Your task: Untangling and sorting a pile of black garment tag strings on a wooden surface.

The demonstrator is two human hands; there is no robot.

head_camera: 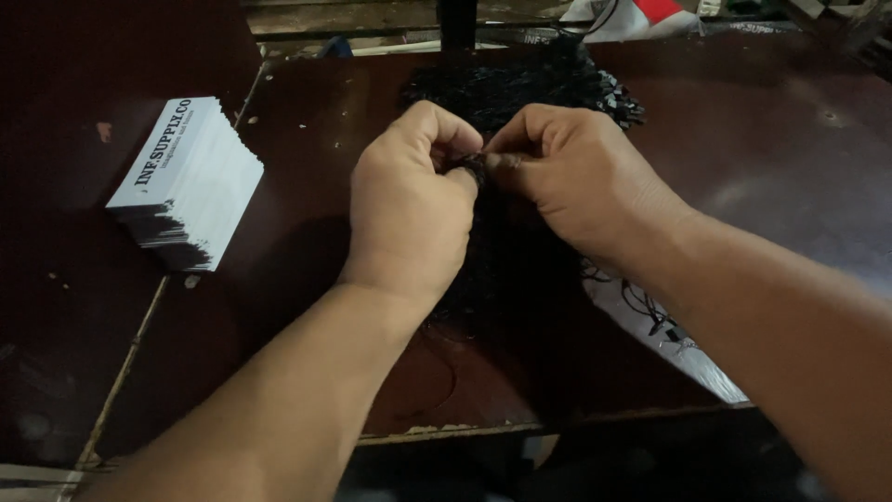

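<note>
Hands pinch a black cord at frame centre

Fingers of both hands meet in the middle of the frame, just above centre. The left hand [409, 200] curls its fingers in and pinches one end of a small black cord [472, 165]; the right hand [567, 177] pinches the same cord from the other side, thumb and forefinger pressed together on it. Directly behind the knuckles, toward the upper centre, lies a heap of black cords [520, 84] on the dark brown surface [771, 139]. More loose cords rest on a clear plastic bag [669, 339] at lower right, under the right forearm. A stack of white cards [186, 181] sits well apart at upper left.
</note>
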